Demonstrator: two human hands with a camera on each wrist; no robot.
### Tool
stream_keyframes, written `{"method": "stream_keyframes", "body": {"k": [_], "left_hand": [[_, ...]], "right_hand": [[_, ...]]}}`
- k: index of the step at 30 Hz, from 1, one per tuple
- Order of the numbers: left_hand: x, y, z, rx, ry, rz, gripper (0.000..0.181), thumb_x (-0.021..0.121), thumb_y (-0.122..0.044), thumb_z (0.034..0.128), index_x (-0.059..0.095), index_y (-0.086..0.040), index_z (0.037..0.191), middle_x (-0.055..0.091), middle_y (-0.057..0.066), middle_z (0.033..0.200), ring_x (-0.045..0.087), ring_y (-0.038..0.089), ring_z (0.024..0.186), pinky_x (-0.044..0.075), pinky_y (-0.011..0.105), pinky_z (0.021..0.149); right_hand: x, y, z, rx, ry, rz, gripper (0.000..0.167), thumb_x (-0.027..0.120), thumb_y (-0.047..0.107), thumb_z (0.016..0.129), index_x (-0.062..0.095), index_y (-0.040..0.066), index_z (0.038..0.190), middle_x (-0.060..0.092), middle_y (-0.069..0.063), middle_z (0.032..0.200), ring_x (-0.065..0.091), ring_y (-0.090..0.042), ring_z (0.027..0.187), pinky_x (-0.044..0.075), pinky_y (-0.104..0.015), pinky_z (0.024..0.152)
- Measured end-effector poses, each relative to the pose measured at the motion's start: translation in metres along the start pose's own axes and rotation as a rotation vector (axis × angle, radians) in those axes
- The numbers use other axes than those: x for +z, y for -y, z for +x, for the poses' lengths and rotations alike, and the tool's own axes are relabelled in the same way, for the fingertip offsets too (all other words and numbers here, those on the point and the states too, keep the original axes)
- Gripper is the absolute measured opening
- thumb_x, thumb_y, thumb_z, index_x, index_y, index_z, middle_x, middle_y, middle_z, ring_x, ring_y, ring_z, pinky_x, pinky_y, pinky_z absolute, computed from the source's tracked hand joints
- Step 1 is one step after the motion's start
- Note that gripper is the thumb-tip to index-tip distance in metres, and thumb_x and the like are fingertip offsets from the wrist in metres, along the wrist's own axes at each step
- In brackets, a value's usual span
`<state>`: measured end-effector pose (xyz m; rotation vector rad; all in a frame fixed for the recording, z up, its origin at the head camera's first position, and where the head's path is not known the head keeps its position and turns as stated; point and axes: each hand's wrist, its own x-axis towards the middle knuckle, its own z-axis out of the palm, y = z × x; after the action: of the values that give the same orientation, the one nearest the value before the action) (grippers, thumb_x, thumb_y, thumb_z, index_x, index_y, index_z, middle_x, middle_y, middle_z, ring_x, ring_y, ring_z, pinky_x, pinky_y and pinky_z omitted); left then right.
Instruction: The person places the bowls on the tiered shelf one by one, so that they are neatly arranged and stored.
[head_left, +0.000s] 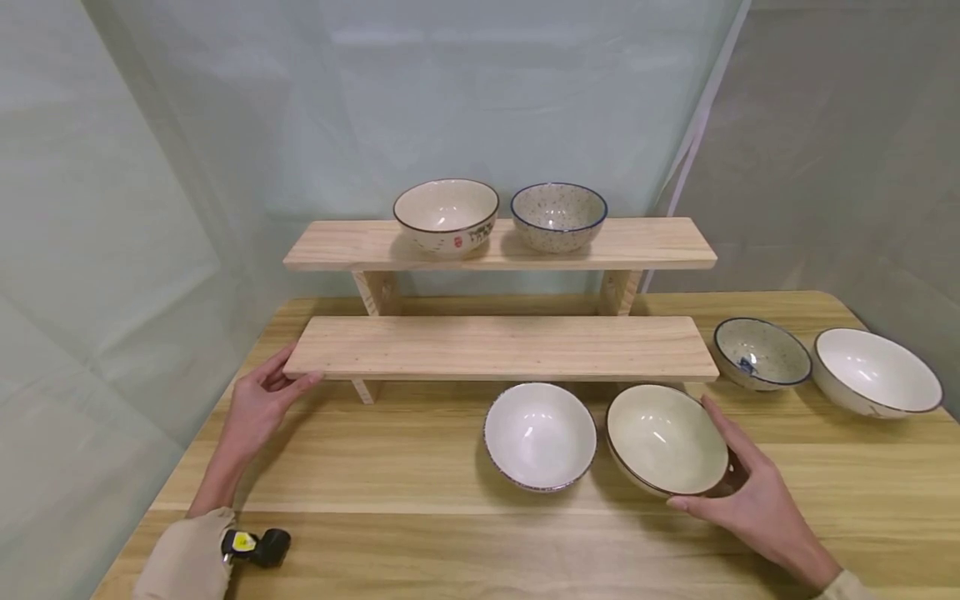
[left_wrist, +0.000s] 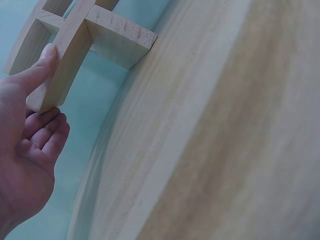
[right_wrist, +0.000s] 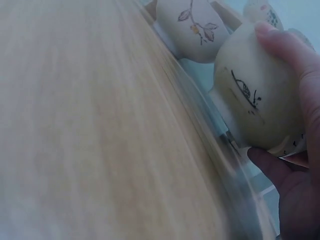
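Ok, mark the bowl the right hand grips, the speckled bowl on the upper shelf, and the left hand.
Cream bowl (head_left: pixel 666 439): head view, inner surface.
Speckled bowl (head_left: pixel 558 215): head view, inner surface.
Left hand (head_left: pixel 255 412): head view, back of the hand.

The head view looks forward and down over the table (head_left: pixel 420 542). Both wrist views are close and tilted; the left shares the wooden shelf (head_left: pixel 502 346) with the head's, the right the cream bowl (head_left: pixel 666 439)

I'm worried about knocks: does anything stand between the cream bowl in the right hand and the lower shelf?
Nothing visible does: the right hand holds the cream bowl in front of the lower shelf. The white bowl at its left stands aside.
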<state>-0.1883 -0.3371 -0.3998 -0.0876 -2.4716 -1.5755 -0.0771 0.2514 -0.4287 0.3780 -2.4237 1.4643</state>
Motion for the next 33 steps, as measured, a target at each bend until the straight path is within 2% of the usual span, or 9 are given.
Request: {"method": "stream_keyframes", "body": {"k": [2,4,11,18,25,29,33], "left_hand": [[0.000,0.000,0.000,-0.001,0.001,0.002,0.074,0.071,-0.019,0.1014,0.032,0.006,0.159,0.045,0.036,0.148,0.055,-0.008,0.109,0.049,0.009,0.083],[0.000,0.001,0.001,-0.004,0.001,0.001,0.074,0.071,-0.019,0.1014,0.031,0.005,0.159,0.044,0.037,0.148,0.055,-0.008,0.109,0.049,0.009,0.083],[0.000,0.001,0.001,-0.011,-0.003,0.000,0.074,0.071,-0.019,0.1014,0.032,0.004,0.159,0.044,0.035,0.149,0.055,-0.008,0.110,0.049,0.009,0.083],[0.000,0.001,0.002,-0.015,0.005,0.014,0.075,0.071,-0.020,0.1017,0.030,0.004,0.160,0.042,0.036,0.151,0.055,-0.006,0.112,0.049,0.008,0.083],[0.000,-0.001,0.001,-0.011,0.004,0.003,0.075,0.070,-0.020,0.1018,0.030,0.005,0.159,0.043,0.037,0.150,0.055,-0.008,0.109,0.049,0.009,0.083],[0.000,0.000,0.001,-0.008,0.004,-0.005,0.075,0.070,-0.019,0.1017,0.030,0.006,0.159,0.043,0.037,0.149,0.054,-0.011,0.106,0.050,0.009,0.082],[0.000,0.000,0.002,-0.015,0.004,0.000,0.076,0.071,-0.020,0.1016,0.029,0.006,0.159,0.043,0.038,0.149,0.054,-0.011,0.106,0.050,0.009,0.082]], "right_hand": [[0.000,0.002,0.000,-0.015,-0.006,0.013,0.128,0.094,-0.016,0.058,0.028,0.008,0.164,0.038,0.009,0.156,0.048,0.007,0.121,0.045,-0.009,0.092],[0.000,0.004,0.000,-0.028,-0.005,0.034,0.128,0.093,-0.018,0.057,0.028,0.007,0.164,0.037,0.016,0.154,0.048,0.007,0.122,0.046,-0.010,0.092],[-0.002,0.013,0.007,-0.067,0.016,0.216,0.123,0.084,-0.029,0.059,0.025,-0.001,0.163,0.040,0.010,0.156,0.054,-0.001,0.122,0.050,-0.016,0.093],[-0.008,0.021,0.017,-0.124,0.004,0.320,0.122,0.080,-0.035,0.056,0.027,-0.005,0.161,0.041,0.000,0.158,0.055,-0.007,0.125,0.050,-0.017,0.095],[-0.019,0.029,0.034,-0.208,0.009,0.453,0.121,0.070,-0.044,0.054,0.024,-0.008,0.160,0.031,-0.007,0.165,0.048,-0.011,0.135,0.046,-0.020,0.101],[-0.023,0.035,0.043,-0.203,-0.032,0.487,0.119,0.066,-0.046,0.055,0.028,-0.006,0.160,0.034,-0.006,0.164,0.050,-0.013,0.132,0.049,-0.020,0.097],[-0.026,0.042,0.053,-0.193,-0.076,0.467,0.117,0.067,-0.045,0.055,0.034,-0.004,0.159,0.041,-0.008,0.159,0.055,-0.015,0.125,0.053,-0.020,0.091]]}}
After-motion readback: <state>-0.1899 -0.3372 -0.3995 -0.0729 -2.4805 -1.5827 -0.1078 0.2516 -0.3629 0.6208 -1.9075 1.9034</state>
